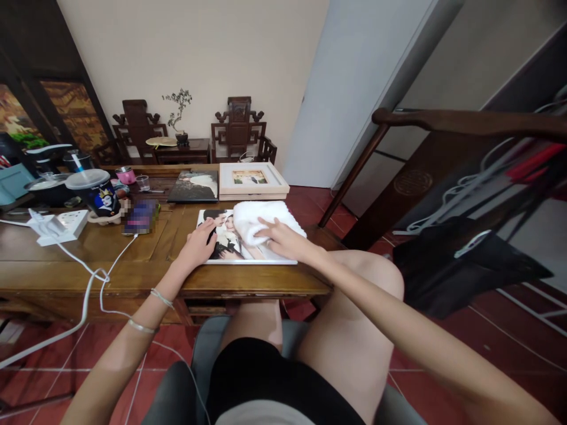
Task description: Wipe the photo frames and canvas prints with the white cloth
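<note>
On the wooden table in front of me lies a flat photo panel [224, 237] with a white edge, printed with a picture of people. My left hand [201, 241] rests on its left side, fingers stretched over the surface and holding nothing. A fluffy white cloth [277, 211] covers the panel's upper right part. Pressed into the cloth is my right hand [283, 239], its fingers dug into a fold against the panel. Part of the picture is hidden under the cloth and both hands.
Behind the panel are a light framed picture [252, 182] and a dark photo panel [194, 186]. To the left, a phone [139, 216] charges near a power strip [66, 227], a lidded cup [100, 195] and loose white cables [88, 283]. A wooden chair [411, 177] stands at right.
</note>
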Action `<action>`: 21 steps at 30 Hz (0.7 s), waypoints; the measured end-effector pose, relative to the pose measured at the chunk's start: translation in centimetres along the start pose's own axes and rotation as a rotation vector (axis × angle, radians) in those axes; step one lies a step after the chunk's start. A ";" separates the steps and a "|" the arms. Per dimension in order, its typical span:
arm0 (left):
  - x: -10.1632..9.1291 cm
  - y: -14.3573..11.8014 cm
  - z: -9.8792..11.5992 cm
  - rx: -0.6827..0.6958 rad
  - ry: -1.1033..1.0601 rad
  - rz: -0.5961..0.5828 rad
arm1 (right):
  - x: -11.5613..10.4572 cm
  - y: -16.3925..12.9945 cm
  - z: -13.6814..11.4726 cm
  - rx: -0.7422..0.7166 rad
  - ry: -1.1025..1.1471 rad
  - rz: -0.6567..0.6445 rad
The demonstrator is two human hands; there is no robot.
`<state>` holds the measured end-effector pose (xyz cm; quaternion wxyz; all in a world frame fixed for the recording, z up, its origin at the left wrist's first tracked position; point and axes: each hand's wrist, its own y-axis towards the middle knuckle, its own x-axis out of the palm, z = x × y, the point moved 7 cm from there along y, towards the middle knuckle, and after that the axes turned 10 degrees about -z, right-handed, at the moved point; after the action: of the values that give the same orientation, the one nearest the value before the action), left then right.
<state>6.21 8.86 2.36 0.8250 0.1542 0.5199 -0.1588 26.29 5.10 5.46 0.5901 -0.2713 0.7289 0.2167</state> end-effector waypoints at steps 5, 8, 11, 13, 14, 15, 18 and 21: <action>0.0 -0.1 0.1 -0.006 0.001 0.000 | 0.9 -6.1 -5.4 -0.056 0.048 -0.055; 0.0 -0.1 0.2 0.010 0.001 0.006 | 1.0 -7.6 -6.7 -0.078 0.063 -0.095; 0.0 -0.1 0.3 0.018 -0.001 0.009 | 0.8 -6.6 -6.0 -0.086 0.068 -0.087; -0.1 -0.2 0.2 0.011 0.000 0.016 | 0.6 -4.6 -4.5 -0.070 0.063 -0.082; -0.1 -0.2 0.2 0.008 0.001 0.017 | 0.5 -3.4 -3.7 -0.058 0.060 -0.087; -0.1 -0.2 0.2 0.008 0.002 0.017 | 0.4 -2.0 -2.7 -0.045 0.055 -0.091; -0.1 -0.1 0.2 0.016 0.006 0.004 | -0.2 2.0 -0.2 -0.019 0.051 -0.058; -0.1 -0.1 0.1 0.012 0.007 0.001 | -1.1 5.0 1.6 0.022 0.046 0.024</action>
<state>6.19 8.80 2.49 0.8223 0.1602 0.5218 -0.1611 24.39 10.11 6.17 0.5733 -0.2607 0.7480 0.2094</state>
